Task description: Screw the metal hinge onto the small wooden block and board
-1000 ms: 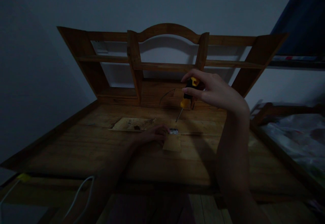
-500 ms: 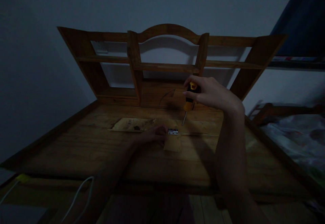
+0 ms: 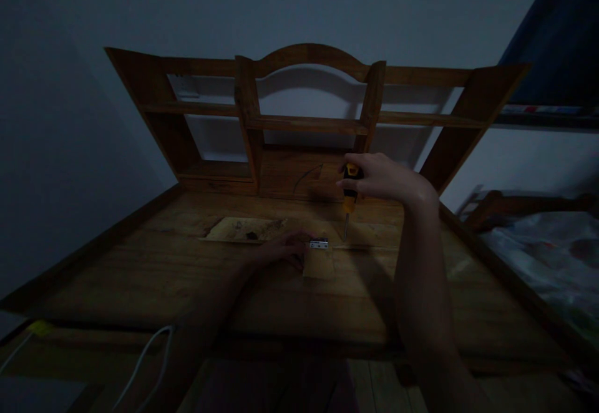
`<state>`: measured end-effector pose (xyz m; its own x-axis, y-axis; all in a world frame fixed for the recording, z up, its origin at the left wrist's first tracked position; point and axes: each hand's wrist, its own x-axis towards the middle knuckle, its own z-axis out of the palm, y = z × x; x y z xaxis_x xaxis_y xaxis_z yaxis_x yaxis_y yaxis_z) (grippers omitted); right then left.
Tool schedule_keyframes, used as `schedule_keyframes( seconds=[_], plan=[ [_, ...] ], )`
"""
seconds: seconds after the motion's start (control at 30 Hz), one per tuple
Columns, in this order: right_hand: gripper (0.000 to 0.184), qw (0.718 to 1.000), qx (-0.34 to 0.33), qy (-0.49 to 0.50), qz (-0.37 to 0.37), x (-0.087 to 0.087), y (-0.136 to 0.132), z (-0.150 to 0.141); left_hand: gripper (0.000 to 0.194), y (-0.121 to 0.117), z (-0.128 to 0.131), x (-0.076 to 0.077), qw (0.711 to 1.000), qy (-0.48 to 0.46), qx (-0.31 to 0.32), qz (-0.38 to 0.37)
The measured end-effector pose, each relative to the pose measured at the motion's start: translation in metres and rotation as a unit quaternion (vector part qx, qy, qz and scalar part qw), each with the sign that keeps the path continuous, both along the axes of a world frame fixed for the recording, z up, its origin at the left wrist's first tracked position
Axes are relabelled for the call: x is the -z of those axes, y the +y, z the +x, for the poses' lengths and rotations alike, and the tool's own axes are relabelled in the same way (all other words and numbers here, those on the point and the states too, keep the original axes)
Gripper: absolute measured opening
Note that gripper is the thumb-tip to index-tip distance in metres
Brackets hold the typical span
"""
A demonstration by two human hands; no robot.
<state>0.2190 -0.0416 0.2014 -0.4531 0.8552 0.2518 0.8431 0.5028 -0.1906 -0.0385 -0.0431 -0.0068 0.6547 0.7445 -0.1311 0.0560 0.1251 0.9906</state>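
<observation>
My right hand (image 3: 379,177) grips a screwdriver (image 3: 350,182) by its black and yellow handle. The shaft points down, its tip close to the tabletop just right of a small silver hinge (image 3: 319,244). That hinge lies at the far edge of a light wooden block (image 3: 319,265) on the wooden desk (image 3: 187,288). From the left, my left hand (image 3: 291,247) rests on the desk with its fingertips closed at the hinge and the block's left side. Dim light blurs the exact finger contact.
A wooden shelf unit (image 3: 309,126) rises along the desk's back. Left of the hinge lies a pale, stained patch (image 3: 243,230) on the desktop. A white cable (image 3: 145,350) loops by my left forearm. Bedding (image 3: 547,263) shows beyond the right edge.
My right hand has lowered the screwdriver and moved its tip slightly right, with the shaft now nearly upright. My left hand's fingers have shifted a little over the hinge's left end.
</observation>
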Motion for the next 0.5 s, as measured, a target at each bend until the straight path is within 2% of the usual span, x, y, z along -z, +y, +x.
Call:
schedule_keyframes(
  seconds=[0.33,0.5],
  plan=[
    [0.026,1.0,-0.001,-0.001,0.002,0.0026,0.0051,0.0001,0.046,0.0017,0.0003,0.0019,1.0,0.008,-0.007,0.006],
    [0.028,1.0,0.003,0.002,-0.002,0.0035,0.0062,0.0009,0.054,0.0028,-0.0002,0.0036,1.0,0.005,-0.014,0.006]
  ],
)
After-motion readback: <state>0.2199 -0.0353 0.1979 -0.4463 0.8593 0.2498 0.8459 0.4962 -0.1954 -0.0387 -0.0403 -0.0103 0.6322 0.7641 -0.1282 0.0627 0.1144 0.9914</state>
